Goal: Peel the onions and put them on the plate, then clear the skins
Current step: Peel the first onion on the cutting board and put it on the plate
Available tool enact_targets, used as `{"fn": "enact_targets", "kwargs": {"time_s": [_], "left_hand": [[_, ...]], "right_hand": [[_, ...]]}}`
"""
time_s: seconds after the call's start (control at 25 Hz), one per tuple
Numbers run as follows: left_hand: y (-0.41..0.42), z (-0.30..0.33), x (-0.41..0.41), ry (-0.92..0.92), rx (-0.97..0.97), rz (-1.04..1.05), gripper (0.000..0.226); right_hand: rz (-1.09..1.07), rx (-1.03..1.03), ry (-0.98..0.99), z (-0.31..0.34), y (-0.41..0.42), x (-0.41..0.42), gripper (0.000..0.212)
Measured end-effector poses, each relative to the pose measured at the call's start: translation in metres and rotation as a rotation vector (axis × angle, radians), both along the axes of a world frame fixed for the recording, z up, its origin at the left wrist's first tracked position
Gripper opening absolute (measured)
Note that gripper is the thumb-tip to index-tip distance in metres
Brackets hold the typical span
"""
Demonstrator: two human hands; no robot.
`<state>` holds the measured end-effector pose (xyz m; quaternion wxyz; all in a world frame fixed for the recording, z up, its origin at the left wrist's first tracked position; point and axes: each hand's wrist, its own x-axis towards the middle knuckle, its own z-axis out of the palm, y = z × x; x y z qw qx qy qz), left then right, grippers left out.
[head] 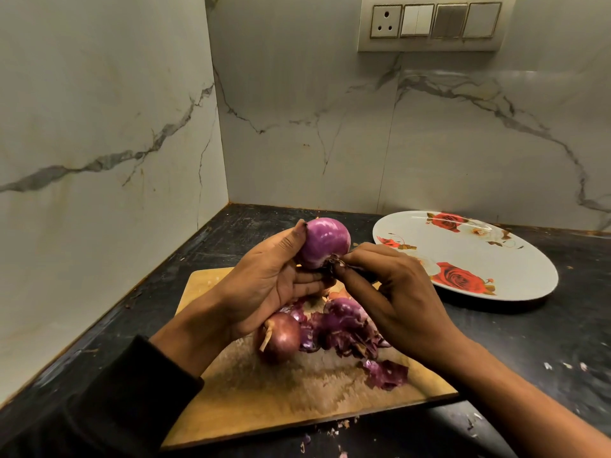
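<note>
Left hand [264,279] grips nearly bare shiny purple onion [325,241] above wooden cutting board [264,401], right hand [393,292] pinching its root scrap; brown unpeeled onion [279,337] and purple skins [350,328] remain, rose-printed white plate [515,259] unfilled.

Two onions [325,242], one plate [515,259], one cutting board [281,401], two hands [264,282].

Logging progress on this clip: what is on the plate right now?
Nothing lies on the plate; only its printed roses show. The right hand covers a bit of its near-left rim, so that part cannot be checked.
</note>
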<state>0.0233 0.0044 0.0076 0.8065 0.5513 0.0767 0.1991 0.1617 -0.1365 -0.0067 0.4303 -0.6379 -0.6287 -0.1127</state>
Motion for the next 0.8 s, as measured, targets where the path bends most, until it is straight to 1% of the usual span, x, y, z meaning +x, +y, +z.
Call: {"fn": "enact_targets", "kwargs": {"time_s": [0.12, 0.24, 0.32, 0.44, 0.56, 0.64, 0.72, 0.8], "left_hand": [[0.001, -0.001, 0.001, -0.006, -0.046, -0.022, 0.061], [0.005, -0.002, 0.002, -0.049, -0.057, 0.003, 0.06], [0.009, -0.003, 0.003, -0.096, -0.058, 0.086, 0.054], [0.011, -0.003, 0.004, -0.103, -0.063, 0.195, 0.053], [0.011, -0.003, 0.004, -0.079, -0.071, 0.204, 0.053], [0.01, -0.001, 0.003, -0.051, -0.074, 0.186, 0.058], [0.009, -0.001, 0.003, -0.038, -0.064, 0.172, 0.063], [0.008, 0.0, 0.002, -0.033, -0.041, 0.166, 0.063]], "right_hand": [[0.058, 0.015, 0.068, 0.001, 0.0, -0.002, 0.029], [0.023, -0.013, 0.0, 0.0, -0.001, -0.002, 0.03], [-0.011, -0.08, -0.07, 0.0, -0.002, -0.004, 0.031], [-0.045, -0.188, -0.209, 0.0, -0.003, -0.006, 0.037], [-0.049, -0.382, -0.274, 0.001, -0.004, -0.008, 0.045], [-0.02, -0.452, -0.284, 0.0, -0.005, -0.009, 0.048], [0.011, -0.385, -0.25, 0.001, -0.007, -0.011, 0.05], [-0.017, -0.203, -0.178, 0.002, -0.007, -0.009, 0.052]]}}
